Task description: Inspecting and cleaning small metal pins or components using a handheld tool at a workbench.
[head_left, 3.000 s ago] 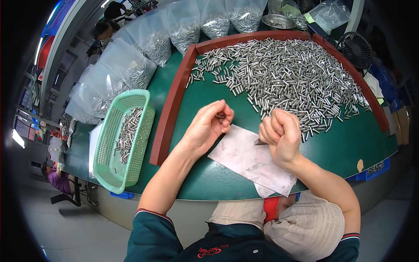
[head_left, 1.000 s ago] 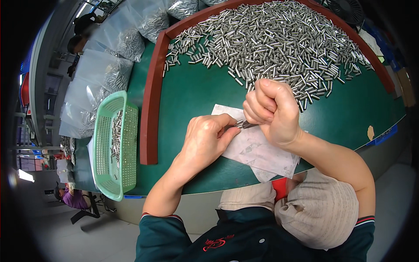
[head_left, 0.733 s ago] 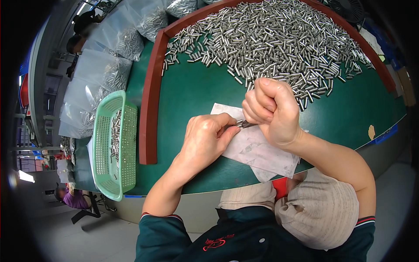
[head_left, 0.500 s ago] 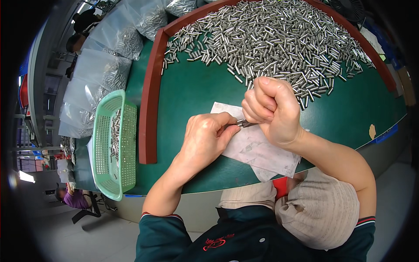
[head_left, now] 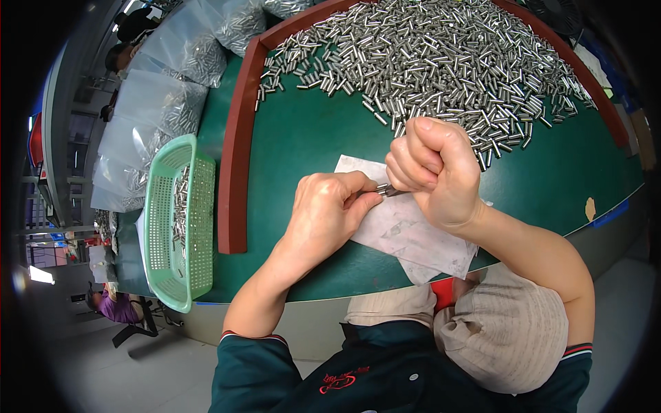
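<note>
Thumb and fingers of my left hand [head_left: 330, 206] pinch a small shiny metal pin [head_left: 382, 188] above the papers. My right hand [head_left: 437, 168] is a fist around a slim dark tool [head_left: 395, 193]. Only the tool's narrow end shows, and it meets or nearly meets the pin; its kind is hidden by my fingers. Under both hands lie smudged white paper sheets [head_left: 406, 244]. Beyond them a large pile of short metal pins [head_left: 454, 62] spreads over the green tabletop [head_left: 303, 138].
A dark red wooden border [head_left: 237, 151] runs round the pile. Left of it stands a pale green plastic basket [head_left: 201, 255] with some pins inside. Clear plastic bags [head_left: 144, 103] full of pins line the table's left side. A seated person [head_left: 118, 308] is far left.
Both hands keep their grip on the pin and the tool, with only a slight shift. The whole view has moved a little.
</note>
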A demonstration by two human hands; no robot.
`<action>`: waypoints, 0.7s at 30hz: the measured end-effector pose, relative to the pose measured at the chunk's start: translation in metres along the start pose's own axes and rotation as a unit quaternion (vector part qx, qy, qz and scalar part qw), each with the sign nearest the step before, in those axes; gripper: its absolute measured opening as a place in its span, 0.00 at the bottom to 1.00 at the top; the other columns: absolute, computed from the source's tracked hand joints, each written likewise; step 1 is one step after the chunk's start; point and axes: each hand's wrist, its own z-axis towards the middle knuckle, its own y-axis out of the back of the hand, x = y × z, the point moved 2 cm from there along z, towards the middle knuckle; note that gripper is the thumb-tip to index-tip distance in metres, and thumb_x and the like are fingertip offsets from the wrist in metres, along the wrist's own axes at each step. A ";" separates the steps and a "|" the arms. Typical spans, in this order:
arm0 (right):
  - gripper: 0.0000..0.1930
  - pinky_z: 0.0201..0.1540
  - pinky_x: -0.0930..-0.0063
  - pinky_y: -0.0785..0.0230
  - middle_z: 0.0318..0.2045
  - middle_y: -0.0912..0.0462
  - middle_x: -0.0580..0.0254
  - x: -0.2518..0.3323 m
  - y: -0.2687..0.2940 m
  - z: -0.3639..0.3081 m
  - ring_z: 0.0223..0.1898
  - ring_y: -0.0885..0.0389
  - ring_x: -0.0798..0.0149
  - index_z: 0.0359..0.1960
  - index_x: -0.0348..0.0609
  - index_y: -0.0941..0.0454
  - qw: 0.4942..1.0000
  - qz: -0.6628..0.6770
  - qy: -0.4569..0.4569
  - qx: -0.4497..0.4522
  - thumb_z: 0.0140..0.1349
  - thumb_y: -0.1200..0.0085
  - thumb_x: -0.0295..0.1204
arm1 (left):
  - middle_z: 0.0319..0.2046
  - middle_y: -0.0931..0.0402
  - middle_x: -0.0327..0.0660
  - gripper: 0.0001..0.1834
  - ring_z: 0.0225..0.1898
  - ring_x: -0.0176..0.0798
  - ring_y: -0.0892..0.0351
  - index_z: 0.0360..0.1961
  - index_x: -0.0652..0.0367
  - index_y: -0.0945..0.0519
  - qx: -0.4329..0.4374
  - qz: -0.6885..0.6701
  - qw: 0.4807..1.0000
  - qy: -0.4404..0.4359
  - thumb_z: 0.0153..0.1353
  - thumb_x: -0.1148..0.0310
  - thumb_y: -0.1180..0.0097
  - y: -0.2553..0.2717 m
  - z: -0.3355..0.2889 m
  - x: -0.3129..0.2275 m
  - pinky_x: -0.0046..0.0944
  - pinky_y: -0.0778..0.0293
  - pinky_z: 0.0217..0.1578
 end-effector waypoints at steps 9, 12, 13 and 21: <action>0.17 0.16 0.81 0.58 0.08 0.47 0.72 0.000 -0.005 -0.002 0.12 0.52 0.78 0.10 0.44 0.49 0.999 -0.042 0.013 0.015 0.56 0.64 0.29 | 0.09 0.34 0.46 0.05 0.11 0.45 0.33 0.20 0.64 0.23 0.028 -0.026 0.998 0.044 0.41 0.75 0.40 0.001 0.003 0.003 0.38 0.38 0.15; 0.17 0.16 0.81 0.58 0.08 0.47 0.73 0.000 -0.006 -0.003 0.12 0.52 0.79 0.10 0.43 0.49 0.998 -0.056 0.015 0.013 0.56 0.64 0.29 | 0.08 0.35 0.46 0.05 0.11 0.44 0.34 0.19 0.63 0.23 0.026 -0.025 0.999 0.034 0.41 0.74 0.40 0.000 0.004 0.002 0.38 0.38 0.15; 0.17 0.16 0.81 0.58 0.08 0.47 0.73 0.000 -0.006 -0.003 0.13 0.52 0.79 0.10 0.43 0.49 0.998 -0.059 0.017 0.015 0.56 0.64 0.28 | 0.08 0.35 0.45 0.05 0.11 0.44 0.34 0.19 0.63 0.23 0.024 -0.022 0.999 0.032 0.41 0.74 0.40 0.000 0.003 0.002 0.38 0.38 0.15; 0.17 0.15 0.81 0.60 0.08 0.47 0.73 -0.001 -0.005 -0.004 0.12 0.52 0.79 0.09 0.44 0.49 0.999 -0.048 0.013 -0.006 0.56 0.65 0.28 | 0.08 0.34 0.45 0.05 0.11 0.44 0.33 0.19 0.63 0.23 0.023 -0.002 0.999 0.028 0.41 0.73 0.39 -0.001 0.003 0.003 0.37 0.38 0.15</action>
